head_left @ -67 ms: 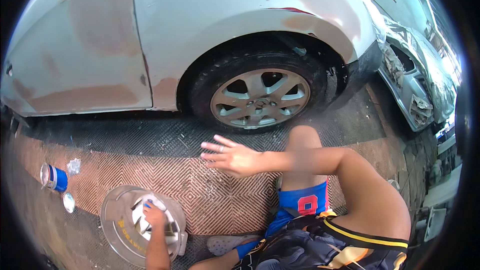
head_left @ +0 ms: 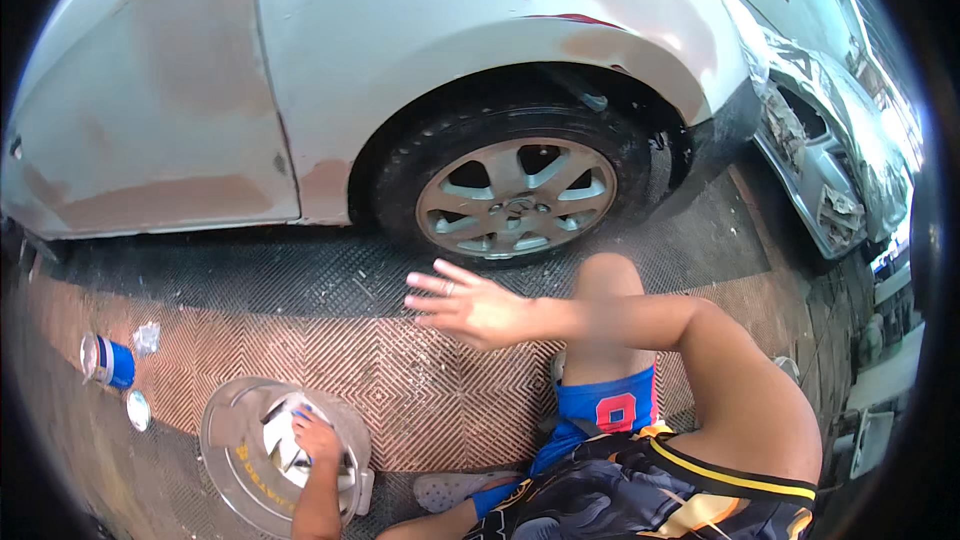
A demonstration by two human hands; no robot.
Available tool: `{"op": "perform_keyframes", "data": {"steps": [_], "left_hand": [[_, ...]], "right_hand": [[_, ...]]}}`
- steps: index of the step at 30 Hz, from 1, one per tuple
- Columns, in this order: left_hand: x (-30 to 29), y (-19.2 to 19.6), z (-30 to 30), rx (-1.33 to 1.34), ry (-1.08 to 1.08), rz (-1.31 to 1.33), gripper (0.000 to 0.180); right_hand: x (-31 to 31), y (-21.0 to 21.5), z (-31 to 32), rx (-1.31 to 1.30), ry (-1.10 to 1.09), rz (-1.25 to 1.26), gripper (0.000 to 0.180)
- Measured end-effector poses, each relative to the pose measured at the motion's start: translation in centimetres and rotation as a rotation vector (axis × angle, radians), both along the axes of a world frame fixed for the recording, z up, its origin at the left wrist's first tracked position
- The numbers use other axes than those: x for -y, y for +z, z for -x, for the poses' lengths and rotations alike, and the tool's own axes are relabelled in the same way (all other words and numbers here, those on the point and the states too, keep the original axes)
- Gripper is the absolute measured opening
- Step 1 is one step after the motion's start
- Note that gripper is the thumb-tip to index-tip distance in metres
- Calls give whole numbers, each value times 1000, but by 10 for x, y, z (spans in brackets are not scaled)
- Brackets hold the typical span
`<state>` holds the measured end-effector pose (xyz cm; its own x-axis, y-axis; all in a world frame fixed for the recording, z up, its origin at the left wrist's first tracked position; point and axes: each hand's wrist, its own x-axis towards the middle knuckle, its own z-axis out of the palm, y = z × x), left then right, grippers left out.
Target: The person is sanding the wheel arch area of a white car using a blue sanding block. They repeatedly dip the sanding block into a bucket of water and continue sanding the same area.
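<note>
My left hand (head_left: 317,437) is down in a clear round plastic tub (head_left: 222,440) at the lower left. Its fingers are bent and closed over white pieces (head_left: 285,450) lying inside, and a small spot of blue shows at the fingertips. What exactly they grip is too small to tell. My right hand (head_left: 470,308) is stretched out in the air in front of my raised knee, fingers spread, a ring on one finger, nothing held. Beyond it is the alloy wheel (head_left: 515,205) of a white car (head_left: 400,10) with brownish patches on its panels.
At the far left a blue-and-white can (head_left: 112,361) lies on its side, with a round lid (head_left: 138,410) and a crumpled clear wrapper (head_left: 146,338) close by. Patterned mats (head_left: 400,390) cover the floor. To the right stands another car (head_left: 830,140), partly wrapped in plastic.
My left hand has shifted slightly right and down within the tub. My right hand stays spread in nearly the same place. The view has turned slightly.
</note>
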<state>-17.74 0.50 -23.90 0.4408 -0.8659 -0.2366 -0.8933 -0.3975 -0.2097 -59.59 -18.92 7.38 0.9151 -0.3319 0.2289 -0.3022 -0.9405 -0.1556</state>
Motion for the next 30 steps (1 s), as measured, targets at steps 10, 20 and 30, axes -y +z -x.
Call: {"op": "perform_keyframes", "data": {"steps": [10,20,30], "left_hand": [[53,114,-41,-1119,557,-132,30],[22,214,53,-747,236,82,38],[8,205,99,-1226,561,230,32]], "right_hand": [[63,49,105,547,-604,-578,31],[66,24,86,498,-336,-544,34],[34,26,100,316,-216,-473,37]]}}
